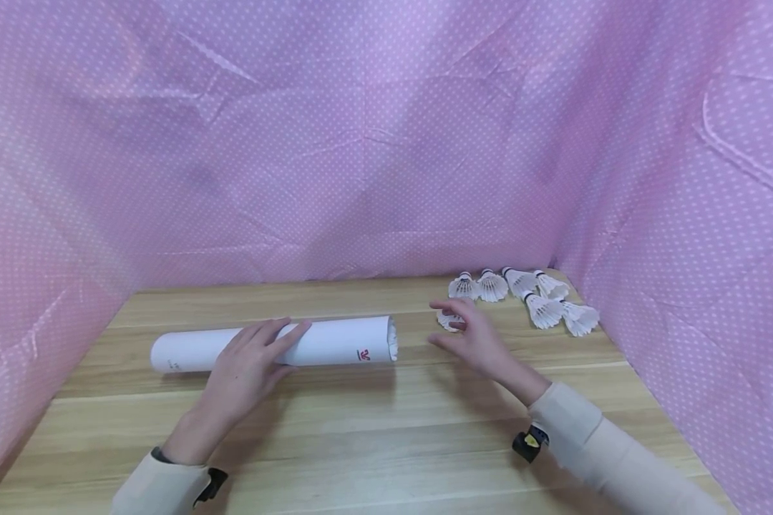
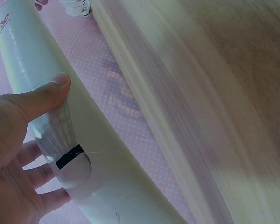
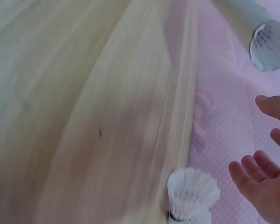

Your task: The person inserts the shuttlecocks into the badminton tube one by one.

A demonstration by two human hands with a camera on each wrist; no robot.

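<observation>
A white shuttlecock tube (image 1: 344,340) with a red logo lies sideways on the table. My left hand (image 1: 241,365) grips it near the middle, thumb on the near side and fingers over the far side. In the right wrist view, the feather skirt of a shuttlecock (image 3: 270,46) shows in the tube's right mouth. To the right of that mouth, my right hand (image 1: 479,343) is held with fingers spread and loosely bent, holding nothing. A single shuttlecock (image 1: 446,320) appears just behind its fingers, partly hidden by them.
Several more white shuttlecocks (image 1: 544,311) lie grouped at the back right of the wooden table (image 1: 361,443). Pink dotted cloth (image 1: 361,143) hangs along the back and both sides. Each wrist wears a dark strap below a beige sleeve.
</observation>
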